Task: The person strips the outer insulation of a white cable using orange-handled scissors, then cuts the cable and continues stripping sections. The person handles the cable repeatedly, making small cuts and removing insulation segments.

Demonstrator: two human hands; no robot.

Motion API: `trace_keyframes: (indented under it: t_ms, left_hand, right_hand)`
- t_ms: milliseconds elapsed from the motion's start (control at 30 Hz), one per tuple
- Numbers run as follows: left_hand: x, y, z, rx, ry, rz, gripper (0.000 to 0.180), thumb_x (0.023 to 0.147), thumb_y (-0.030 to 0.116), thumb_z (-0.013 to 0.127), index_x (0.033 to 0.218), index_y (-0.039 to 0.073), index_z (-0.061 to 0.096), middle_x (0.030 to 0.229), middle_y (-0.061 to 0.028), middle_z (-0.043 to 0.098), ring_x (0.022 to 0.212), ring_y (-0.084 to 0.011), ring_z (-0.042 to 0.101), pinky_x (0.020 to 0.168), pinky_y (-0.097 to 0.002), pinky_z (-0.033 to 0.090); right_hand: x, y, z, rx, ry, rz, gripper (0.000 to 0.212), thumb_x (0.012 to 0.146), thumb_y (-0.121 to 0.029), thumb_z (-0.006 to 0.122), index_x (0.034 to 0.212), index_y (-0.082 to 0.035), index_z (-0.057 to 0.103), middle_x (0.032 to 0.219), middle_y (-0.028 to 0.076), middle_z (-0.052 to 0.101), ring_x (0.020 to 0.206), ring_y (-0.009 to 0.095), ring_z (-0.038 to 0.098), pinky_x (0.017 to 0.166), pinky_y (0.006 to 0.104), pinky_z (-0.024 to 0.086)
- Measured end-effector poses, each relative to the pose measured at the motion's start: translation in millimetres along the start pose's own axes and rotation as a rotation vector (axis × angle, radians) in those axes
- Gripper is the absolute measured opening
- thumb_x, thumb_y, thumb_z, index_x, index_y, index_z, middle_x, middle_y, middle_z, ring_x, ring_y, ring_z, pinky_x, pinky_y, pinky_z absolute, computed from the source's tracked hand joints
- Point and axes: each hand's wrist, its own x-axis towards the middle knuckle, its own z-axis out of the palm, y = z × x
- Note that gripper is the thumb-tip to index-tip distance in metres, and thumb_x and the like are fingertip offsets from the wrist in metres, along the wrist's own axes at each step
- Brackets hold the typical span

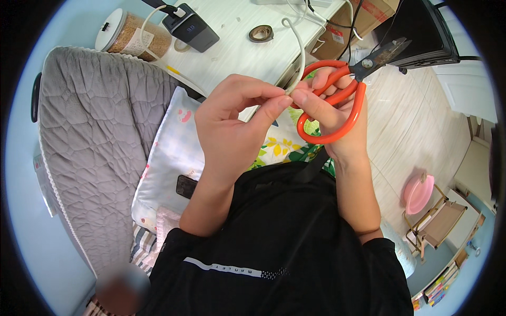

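Note:
In front of my chest, my left hand [232, 113] is closed in a pinch on a white cable [302, 50]. My right hand [322, 111] meets it there, thumb and fingertip gripping the same cable right beside the left fingertips. Scissors [359, 111] with orange-red handles hang on the right hand's fingers, their dark blades pointing up and to the right, away from the cable. From the pinch the cable rises and curves over the edge of the white desk. The bit between my fingertips is mostly covered.
On the white desk [232, 63] lie a roll of dark tape [253, 36], a black power bank [190, 29] and a jar of grain [134, 37]. A grey quilted cover [100, 137] and a phone [186, 186] are at left. A pink basin [419, 195] and folding chair [444, 222] stand right.

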Motion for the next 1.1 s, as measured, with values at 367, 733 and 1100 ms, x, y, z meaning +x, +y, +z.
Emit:
trace_keyframes:
  t_ms: [367, 733, 1100]
  left_hand:
    - [-5, 0, 2, -0.096, 0.015, -0.109, 0.012, 0.077, -0.007, 0.072, 0.087, -0.002, 0.069, 0.085, -0.0064, 0.065, 0.076, -0.0117, 0.064, 0.068, -0.0228, 0.053]
    - [-7, -2, 3, 0.084, -0.009, -0.013, 0.018, 0.073, -0.010, 0.072, 0.088, -0.001, 0.069, 0.084, -0.0073, 0.066, 0.075, -0.0119, 0.065, 0.068, -0.0226, 0.052]
    - [-12, -7, 11, 0.134, 0.026, 0.077, 0.020, 0.073, -0.010, 0.072, 0.089, 0.000, 0.068, 0.083, -0.0090, 0.067, 0.074, -0.0146, 0.066, 0.068, -0.0239, 0.053]
  right_hand:
    - [-2, -1, 4, 0.031, -0.009, -0.002, 0.021, 0.075, 0.003, 0.074, 0.088, -0.001, 0.058, 0.086, 0.010, 0.068, 0.080, 0.014, 0.065, 0.071, 0.0261, 0.053]
    - [-1, -9, 2, -0.107, 0.010, 0.005, 0.022, 0.074, 0.000, 0.076, 0.087, 0.000, 0.059, 0.084, 0.011, 0.069, 0.076, 0.013, 0.065, 0.069, 0.0261, 0.053]
    - [-2, -10, 2, -0.105, 0.039, -0.005, 0.022, 0.072, 0.000, 0.074, 0.087, -0.001, 0.058, 0.082, 0.009, 0.068, 0.074, 0.012, 0.064, 0.068, 0.0258, 0.053]
